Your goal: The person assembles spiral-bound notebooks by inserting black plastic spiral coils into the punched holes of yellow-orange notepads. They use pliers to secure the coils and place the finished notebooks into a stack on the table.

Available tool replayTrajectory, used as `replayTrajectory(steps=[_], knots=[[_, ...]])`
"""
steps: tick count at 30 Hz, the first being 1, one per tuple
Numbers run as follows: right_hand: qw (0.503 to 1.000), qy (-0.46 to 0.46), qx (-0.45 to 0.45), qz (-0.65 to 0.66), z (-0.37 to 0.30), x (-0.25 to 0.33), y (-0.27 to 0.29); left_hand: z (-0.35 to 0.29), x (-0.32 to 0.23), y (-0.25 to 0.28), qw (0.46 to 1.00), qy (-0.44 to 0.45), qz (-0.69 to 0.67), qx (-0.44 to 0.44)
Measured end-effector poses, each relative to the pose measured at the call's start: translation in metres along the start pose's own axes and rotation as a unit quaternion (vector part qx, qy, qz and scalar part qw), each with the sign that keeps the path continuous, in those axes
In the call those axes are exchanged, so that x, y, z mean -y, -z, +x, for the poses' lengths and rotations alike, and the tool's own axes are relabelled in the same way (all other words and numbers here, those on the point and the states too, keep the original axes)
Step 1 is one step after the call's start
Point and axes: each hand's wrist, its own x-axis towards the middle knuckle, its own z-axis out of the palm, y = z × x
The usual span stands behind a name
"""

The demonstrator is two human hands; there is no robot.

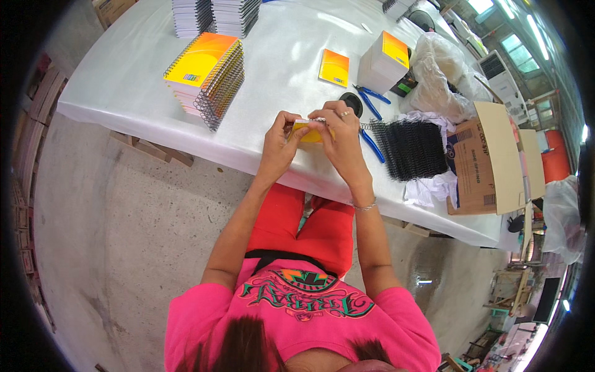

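Observation:
Above the table's near edge, a small yellow notebook (314, 135) is held up on edge. My left hand (282, 141) grips its left side between thumb and fingers. My right hand (341, 137) is closed at its right end, fingers at the top edge where a dark spiral wire (367, 126) sticks out to the right. How far the wire runs through the pages is hidden by my fingers. Just right of my right hand lie blue-handled pliers (372, 147), with another blue-handled pair (370, 102) behind. A black round object (352, 103) sits behind my fingers.
A pile of black wire coils (409, 150) lies at right on white paper, beside an open cardboard box (480, 164). Spiral-bound yellow notebooks (207, 65) are stacked at left. One orange-yellow cover (334, 67) lies near a block of pages (379, 65) and crumpled clear plastic (436, 77).

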Motion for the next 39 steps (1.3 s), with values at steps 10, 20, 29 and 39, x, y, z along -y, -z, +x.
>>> replayTrajectory(steps=[10,20,29,39], knots=[[1.000,0.008,0.006,0.003,0.000,0.000,0.002,0.003,0.006,-0.003,0.999,-0.018,-0.006,-0.042],[0.999,-0.036,-0.004,0.033,0.001,0.001,0.004,0.004,0.009,-0.001,0.999,-0.011,0.008,-0.052],[1.000,0.001,0.000,0.008,-0.003,0.001,0.002,0.003,0.007,-0.003,0.998,-0.020,-0.033,-0.046],[0.999,0.023,0.023,0.018,-0.001,-0.001,0.001,0.004,0.008,-0.002,0.999,-0.018,-0.028,-0.040]])
